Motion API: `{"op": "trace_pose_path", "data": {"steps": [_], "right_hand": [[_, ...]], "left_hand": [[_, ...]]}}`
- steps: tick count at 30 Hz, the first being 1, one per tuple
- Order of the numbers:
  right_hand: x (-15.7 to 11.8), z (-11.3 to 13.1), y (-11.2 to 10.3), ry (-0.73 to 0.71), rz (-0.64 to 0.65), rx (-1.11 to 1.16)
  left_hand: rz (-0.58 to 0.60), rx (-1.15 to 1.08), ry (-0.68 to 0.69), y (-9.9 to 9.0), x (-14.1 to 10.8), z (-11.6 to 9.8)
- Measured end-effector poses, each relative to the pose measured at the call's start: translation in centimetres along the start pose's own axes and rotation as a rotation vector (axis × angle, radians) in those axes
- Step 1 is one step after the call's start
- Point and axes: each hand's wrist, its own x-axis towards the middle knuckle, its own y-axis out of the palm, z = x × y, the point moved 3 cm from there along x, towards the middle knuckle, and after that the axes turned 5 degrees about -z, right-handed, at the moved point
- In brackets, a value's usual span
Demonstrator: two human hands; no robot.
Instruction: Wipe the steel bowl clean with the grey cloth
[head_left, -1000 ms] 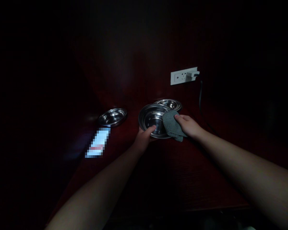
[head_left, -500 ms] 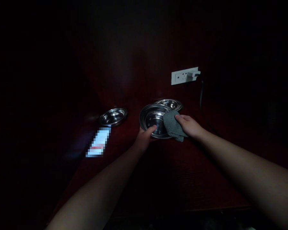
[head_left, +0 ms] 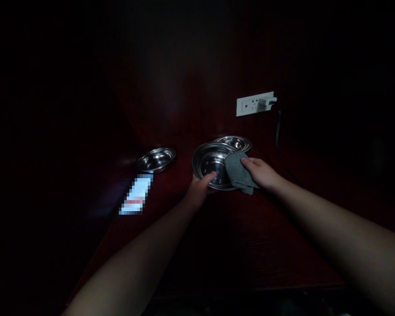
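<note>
Over a dark red tabletop [head_left: 266,256], near the middle of the view, a shiny metal bowl [head_left: 213,153] is held tilted, its hollow facing the person. The left hand [head_left: 199,189] has it by the near left part of the rim, thumb pressed down inside and the other fingers mostly hidden beneath, so the grip is closed on the bowl's wall. At the opposite side the right hand [head_left: 258,172] pinches a grey-green cloth [head_left: 238,170] between thumb and fingers, with no visible gap; the cloth covers the bowl's right rim and part of its inside, and a loose corner hangs below. (Whether the bowl's underside touches the table cannot be told in this gloom.) Just behind it, partly covered by it, sits a second metal bowl [head_left: 235,141], and apart to the left rests a third metal bowl [head_left: 156,160]. Near that one, on its close side, lies a bright pixelated rectangle [head_left: 136,194] with a reddish band across it. On the dark red wall [head_left: 197,103] behind, to the right, a white socket plate [head_left: 246,106] carries a white plug [head_left: 266,103], and a dark cable [head_left: 278,131] runs down toward the table.
</note>
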Motion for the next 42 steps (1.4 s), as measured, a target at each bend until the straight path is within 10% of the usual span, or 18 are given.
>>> {"op": "trace_pose_path", "data": {"steps": [42], "right_hand": [[-0.27,0.28,0.01,0.029,0.022,-0.001]], "left_hand": [[0.011,0.039,-0.026,-0.09,-0.21,-0.27]]}}
